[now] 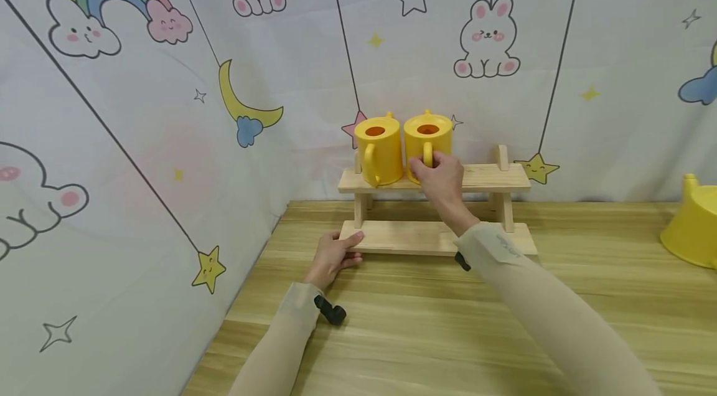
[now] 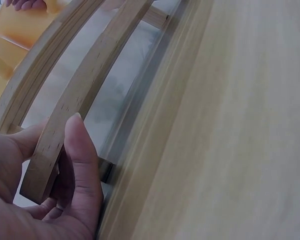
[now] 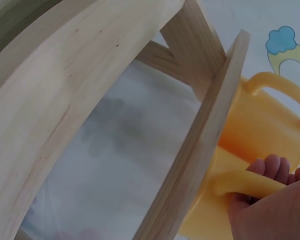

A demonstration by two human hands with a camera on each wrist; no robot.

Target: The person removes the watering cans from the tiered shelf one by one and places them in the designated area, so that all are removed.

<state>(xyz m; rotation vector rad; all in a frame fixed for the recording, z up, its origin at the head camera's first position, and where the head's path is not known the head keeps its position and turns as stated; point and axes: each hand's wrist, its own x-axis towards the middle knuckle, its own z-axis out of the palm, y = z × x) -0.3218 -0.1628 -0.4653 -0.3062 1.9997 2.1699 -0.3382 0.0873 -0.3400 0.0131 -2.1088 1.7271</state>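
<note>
Two yellow watering cans stand side by side on the upper board of a small two-tier wooden rack point(image 1: 493, 177). My right hand point(image 1: 442, 181) holds the handle of the right watering can point(image 1: 413, 141), its fingers curled round it in the right wrist view. Close on its left is the other watering can point(image 1: 386, 156), its handle turned toward me. My left hand point(image 1: 329, 256) grips the left end of the rack's lower board point(image 1: 403, 237). In the left wrist view the thumb and fingers lie around that board end point(image 2: 50, 160).
Another yellow watering can point(image 1: 697, 228) stands on the wooden table point(image 1: 426, 321) at the far right, cut off by the frame edge. A printed cloth point(image 1: 313, 28) hangs behind the rack and along the left side.
</note>
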